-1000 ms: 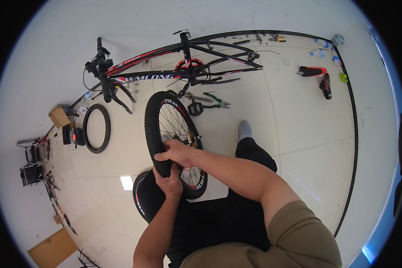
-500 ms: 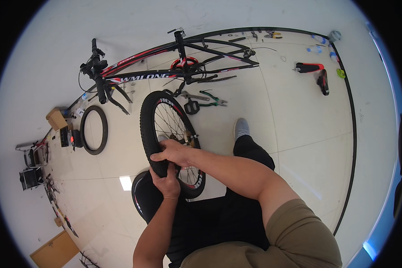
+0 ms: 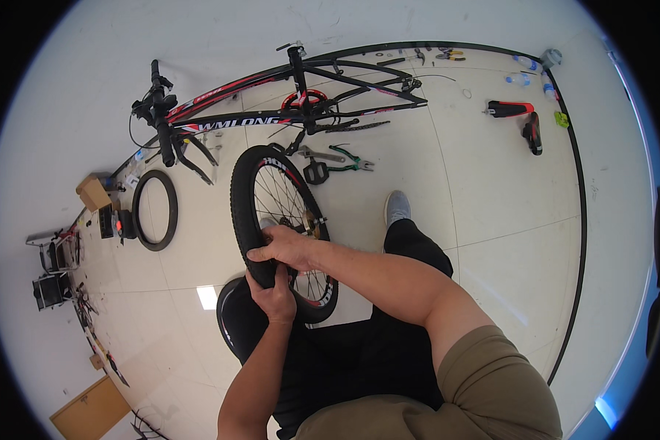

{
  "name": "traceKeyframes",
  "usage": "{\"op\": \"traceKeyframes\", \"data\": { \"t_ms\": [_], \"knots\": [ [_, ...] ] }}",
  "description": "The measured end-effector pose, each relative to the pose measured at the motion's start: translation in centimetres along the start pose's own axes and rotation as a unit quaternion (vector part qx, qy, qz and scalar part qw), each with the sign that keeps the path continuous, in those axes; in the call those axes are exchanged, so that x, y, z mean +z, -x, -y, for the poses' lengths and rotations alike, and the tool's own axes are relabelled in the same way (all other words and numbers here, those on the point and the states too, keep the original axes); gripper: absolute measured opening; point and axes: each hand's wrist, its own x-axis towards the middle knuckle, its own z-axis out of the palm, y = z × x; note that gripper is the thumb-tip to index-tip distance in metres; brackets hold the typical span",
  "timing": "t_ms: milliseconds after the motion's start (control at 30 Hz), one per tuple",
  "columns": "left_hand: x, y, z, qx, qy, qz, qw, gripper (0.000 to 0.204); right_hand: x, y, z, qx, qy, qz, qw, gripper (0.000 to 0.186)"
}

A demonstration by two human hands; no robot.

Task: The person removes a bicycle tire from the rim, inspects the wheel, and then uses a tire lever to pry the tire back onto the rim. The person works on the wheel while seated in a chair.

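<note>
My left hand (image 3: 272,297) is closed on the black tyre of a bicycle wheel (image 3: 243,198), which stands tilted in front of me between my legs, its rim decals red and white. Just above, my right hand (image 3: 284,248) grips the same tyre, thumb across the tread and fingers reaching over the inner side by the spokes. My left fingertips are partly hidden behind the tyre and right hand. Beyond the wheel lie green-handled pliers (image 3: 358,163), a wrench (image 3: 324,155) and a pedal (image 3: 315,173).
A black-and-red bicycle frame (image 3: 242,121) lies across the floor ahead. A loose tyre (image 3: 138,213) and cardboard box (image 3: 93,192) are left; another wheel (image 3: 224,317) is by my left leg. Saddles (image 3: 507,108), bottles (image 3: 518,79) and small tools (image 3: 447,56) lie right and back.
The view and the wheel in it have shifted slightly left over the last second. Both hands keep the same grip on the tyre, with barely any visible movement.
</note>
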Motion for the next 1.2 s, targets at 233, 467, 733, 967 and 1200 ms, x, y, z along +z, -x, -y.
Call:
{"op": "traceKeyframes", "data": {
  "t_ms": [233,467,733,967,1200],
  "knots": [
    [-0.1,0.0,0.4,0.001,0.008,-0.002,1.0,0.041,0.1,0.4,0.4,0.007,0.006,0.01,1.0,0.057],
    [-0.1,0.0,0.2,-0.001,-0.003,0.004,1.0,0.04,-0.1,0.3,0.2,0.005,0.006,0.003,1.0,0.054],
    [0.1,0.3,0.3,-0.004,0.012,-0.01,1.0,0.04,0.1,0.6,0.4,0.013,0.005,0.015,1.0,0.053],
    [0.3,0.3,0.6,-0.007,0.002,-0.02,1.0,0.041,0.2,0.7,0.5,0.013,0.002,0.013,1.0,0.049],
    [0.0,0.2,1.2,0.012,-0.012,-0.022,1.0,0.042,0.5,1.0,0.8,0.015,-0.005,-0.006,1.0,0.047]
  ]
}}
